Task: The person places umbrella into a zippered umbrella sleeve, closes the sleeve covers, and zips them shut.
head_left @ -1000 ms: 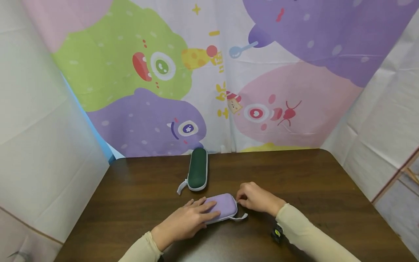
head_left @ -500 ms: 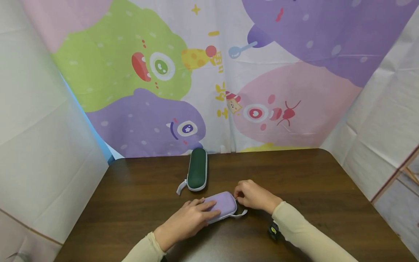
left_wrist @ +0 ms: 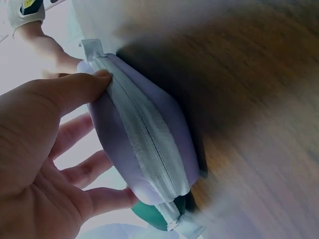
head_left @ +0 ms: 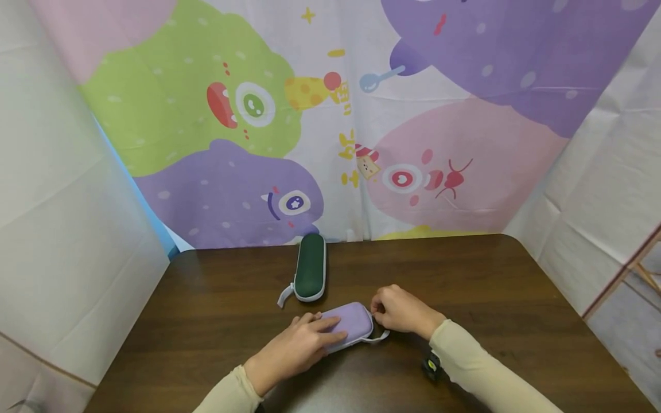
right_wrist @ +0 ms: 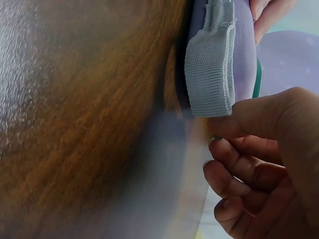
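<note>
A light purple zippered case (head_left: 355,319) lies on the table. My left hand (head_left: 295,347) holds it from the left, fingers spread over the top. In the left wrist view, the thumb presses beside the grey zipper (left_wrist: 144,132), whose visible side is closed. At the case's right end, my right hand (head_left: 406,311) pinches thumb and forefinger together, apparently on the zipper pull, which the fingers mostly hide. A pale grey strap loop (right_wrist: 209,74) sticks out from that end, just beside the fingertips in the right wrist view.
Behind the purple case lies a dark green zippered case (head_left: 311,267) with a grey strap (head_left: 285,295). The brown wooden table (head_left: 454,269) ends at a cartoon-printed cloth (head_left: 351,212). White cloth panels (head_left: 583,189) stand on both sides.
Both hands keep their hold on the purple case. The right hand has shifted very slightly left and up since the first frame; little else differs.
</note>
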Available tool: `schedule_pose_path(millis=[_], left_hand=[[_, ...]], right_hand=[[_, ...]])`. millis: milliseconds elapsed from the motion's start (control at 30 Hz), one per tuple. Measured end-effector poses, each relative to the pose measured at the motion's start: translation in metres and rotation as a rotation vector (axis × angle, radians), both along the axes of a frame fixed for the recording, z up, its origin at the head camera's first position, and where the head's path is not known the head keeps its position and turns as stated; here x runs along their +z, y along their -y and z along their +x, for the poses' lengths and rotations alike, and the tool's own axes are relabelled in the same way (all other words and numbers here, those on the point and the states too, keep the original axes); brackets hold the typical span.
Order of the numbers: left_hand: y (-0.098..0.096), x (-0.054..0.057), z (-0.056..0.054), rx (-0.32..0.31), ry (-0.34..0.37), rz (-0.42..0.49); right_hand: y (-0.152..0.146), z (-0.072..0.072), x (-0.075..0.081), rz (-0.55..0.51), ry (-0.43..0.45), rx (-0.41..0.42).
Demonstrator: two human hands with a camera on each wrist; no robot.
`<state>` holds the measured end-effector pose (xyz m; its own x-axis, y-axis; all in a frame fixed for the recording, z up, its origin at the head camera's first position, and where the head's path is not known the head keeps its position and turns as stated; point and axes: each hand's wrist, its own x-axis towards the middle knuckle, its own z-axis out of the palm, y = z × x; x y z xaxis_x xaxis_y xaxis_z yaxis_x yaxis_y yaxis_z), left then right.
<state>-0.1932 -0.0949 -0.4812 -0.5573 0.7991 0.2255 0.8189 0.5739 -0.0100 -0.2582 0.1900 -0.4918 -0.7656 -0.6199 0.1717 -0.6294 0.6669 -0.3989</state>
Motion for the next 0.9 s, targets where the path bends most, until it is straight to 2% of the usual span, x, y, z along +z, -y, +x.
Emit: schedule_pose_path(millis=[433,900], left_hand=[[-0.001,0.004,0.000,-0.014,0.020,0.042],[-0.001,0.002,0.001,0.006,0.009,0.026]], right_hand=[[0.000,0.013,0.009,0.015,0.066,0.005],[0.002,0.022,0.013,0.048,0.117,0.022]])
